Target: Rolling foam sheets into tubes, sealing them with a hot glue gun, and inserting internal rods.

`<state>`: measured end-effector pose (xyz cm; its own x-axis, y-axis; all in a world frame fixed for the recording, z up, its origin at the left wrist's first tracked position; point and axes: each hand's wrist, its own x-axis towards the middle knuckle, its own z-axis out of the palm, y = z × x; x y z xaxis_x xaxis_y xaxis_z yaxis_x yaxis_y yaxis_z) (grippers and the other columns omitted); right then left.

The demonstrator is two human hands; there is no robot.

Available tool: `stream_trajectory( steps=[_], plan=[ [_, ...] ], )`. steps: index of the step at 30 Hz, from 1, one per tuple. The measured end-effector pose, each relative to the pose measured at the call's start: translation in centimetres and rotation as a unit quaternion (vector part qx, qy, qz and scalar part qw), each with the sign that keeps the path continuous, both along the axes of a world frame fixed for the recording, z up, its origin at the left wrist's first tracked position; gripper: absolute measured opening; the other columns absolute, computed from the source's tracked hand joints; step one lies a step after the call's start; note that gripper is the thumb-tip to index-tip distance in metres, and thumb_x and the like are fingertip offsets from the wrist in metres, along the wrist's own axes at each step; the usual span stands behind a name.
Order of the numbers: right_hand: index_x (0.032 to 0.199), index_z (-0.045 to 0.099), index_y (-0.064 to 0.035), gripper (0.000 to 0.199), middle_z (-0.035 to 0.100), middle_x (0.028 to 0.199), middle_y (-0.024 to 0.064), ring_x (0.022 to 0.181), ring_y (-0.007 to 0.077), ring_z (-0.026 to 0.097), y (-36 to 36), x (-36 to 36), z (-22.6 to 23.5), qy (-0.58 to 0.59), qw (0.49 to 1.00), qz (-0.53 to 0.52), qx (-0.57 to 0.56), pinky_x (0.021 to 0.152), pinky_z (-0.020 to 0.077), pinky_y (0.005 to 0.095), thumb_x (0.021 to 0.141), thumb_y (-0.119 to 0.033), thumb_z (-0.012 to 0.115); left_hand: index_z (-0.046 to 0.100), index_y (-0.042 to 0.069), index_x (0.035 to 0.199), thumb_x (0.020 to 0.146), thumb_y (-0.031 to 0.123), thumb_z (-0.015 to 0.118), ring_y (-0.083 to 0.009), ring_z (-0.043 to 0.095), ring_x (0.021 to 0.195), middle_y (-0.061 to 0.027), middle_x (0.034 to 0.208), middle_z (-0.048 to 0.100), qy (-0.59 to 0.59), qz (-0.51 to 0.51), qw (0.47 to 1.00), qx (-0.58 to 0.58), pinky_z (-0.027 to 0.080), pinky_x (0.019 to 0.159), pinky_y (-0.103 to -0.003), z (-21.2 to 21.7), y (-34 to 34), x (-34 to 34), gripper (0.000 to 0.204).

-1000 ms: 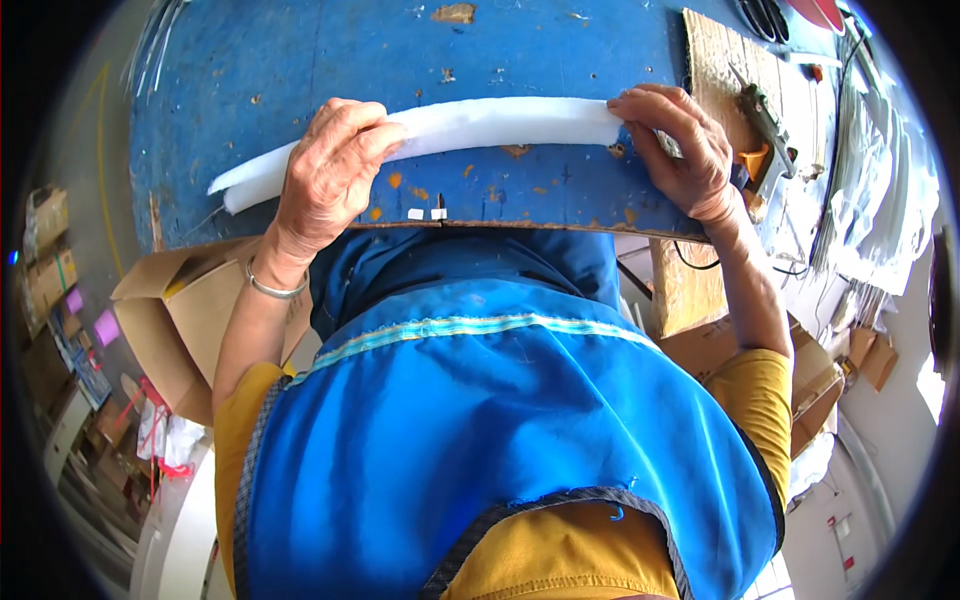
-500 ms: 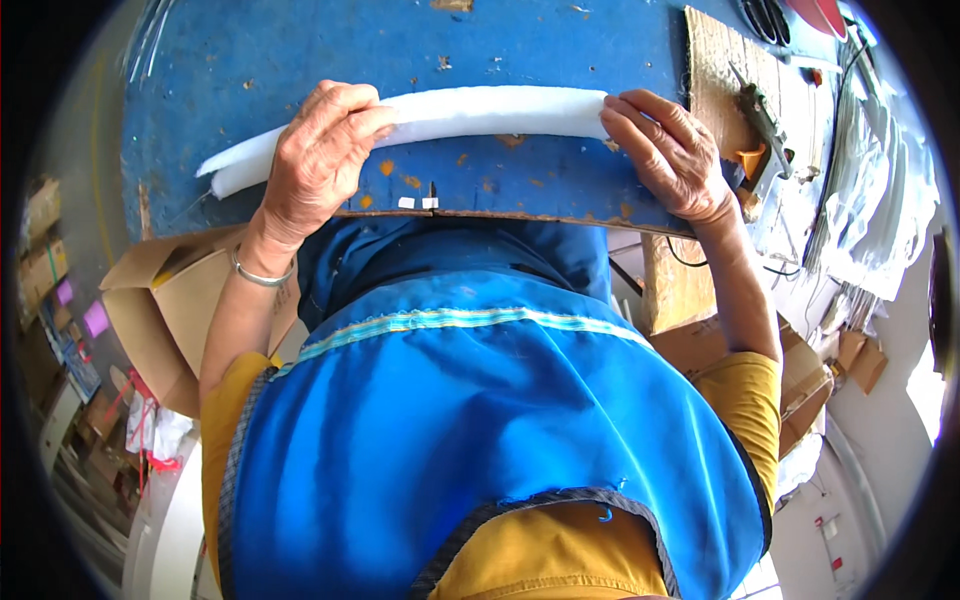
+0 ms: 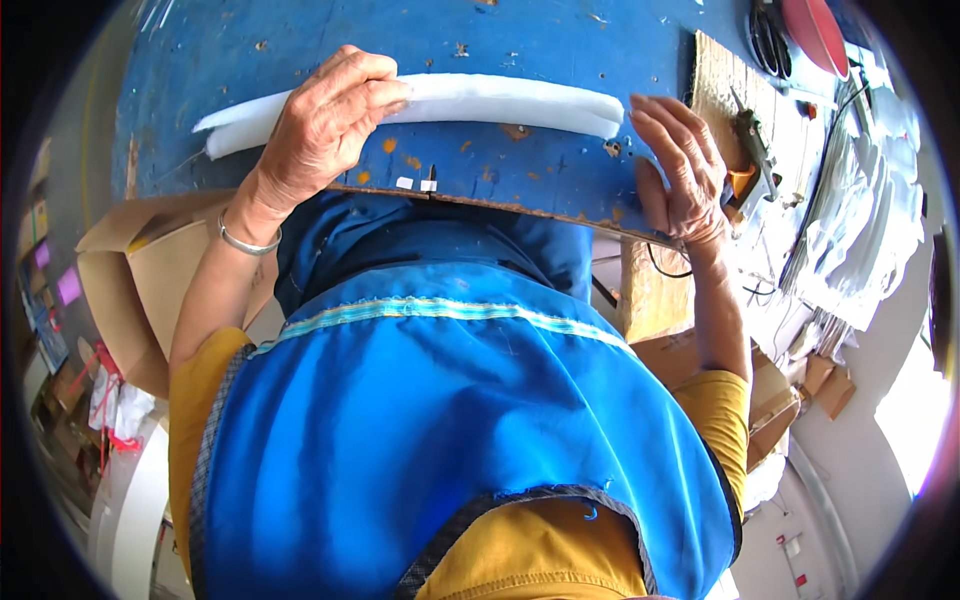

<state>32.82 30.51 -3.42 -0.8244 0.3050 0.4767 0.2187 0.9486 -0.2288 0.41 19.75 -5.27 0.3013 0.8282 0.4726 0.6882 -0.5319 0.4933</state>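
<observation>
Over the blue table (image 3: 560,40), near its front edge, the white strip (image 3: 500,100) is gripped by the bent fingers of the left hand (image 3: 325,125), the half-open, apparently empty right hand (image 3: 690,175) being held just beside its right end; its layers are probably best kept lightly aligned.

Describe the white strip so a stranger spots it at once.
Find the scuffed blue worktable. Toward its near edge, the left hand pinches a long white strip running side to side. Unlike the pale, rumpled sheets at far right, it is one narrow band, forked at its left end.
</observation>
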Motion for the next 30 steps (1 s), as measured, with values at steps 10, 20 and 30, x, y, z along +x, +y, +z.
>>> stream_trajectory(
  steps=[10, 20, 30],
  plan=[
    [0.132, 0.039, 0.0020, 0.053, 0.042, 0.136, 0.0173, 0.128, 0.0340, 0.038, 0.1, -1.5, -0.2, -0.138, 0.973, 0.127, -0.133, 0.105, 0.0276, 0.0464, 0.095, -0.035, 0.038, 0.060, 0.004, 0.085, 0.072, -0.003, 0.067, -0.0220, 0.057, 0.078, -0.0054, 0.086, 0.056, -0.026, -0.006, 1.000, -0.011, 0.051, 0.070, -0.030, -0.2, 0.0, -0.2, 0.016],
    [0.133, 0.038, 0.0011, 0.065, 0.039, 0.138, 0.0181, 0.128, 0.0343, 0.037, 0.4, -2.3, 0.5, -0.117, 0.980, 0.141, -0.079, 0.105, 0.0269, 0.0477, 0.093, -0.049, 0.034, 0.061, 0.004, 0.084, 0.073, -0.002, 0.067, -0.0210, 0.057, 0.076, -0.0053, 0.084, 0.055, -0.029, -0.008, 1.000, -0.006, 0.050, 0.068, -0.031, -0.2, 0.1, -0.2, 0.014],
    [0.134, 0.039, -0.0020, 0.073, 0.041, 0.138, 0.0153, 0.129, 0.0312, 0.037, -0.2, -4.6, 0.9, -0.190, 0.971, 0.147, -0.016, 0.106, 0.0262, 0.0459, 0.089, -0.058, 0.033, 0.061, -0.001, 0.081, 0.074, 0.001, 0.067, -0.0235, 0.059, 0.082, -0.0079, 0.086, 0.057, -0.016, -0.014, 1.000, 0.020, 0.051, 0.074, -0.032, -0.5, 0.1, -0.3, 0.010]
  ],
)
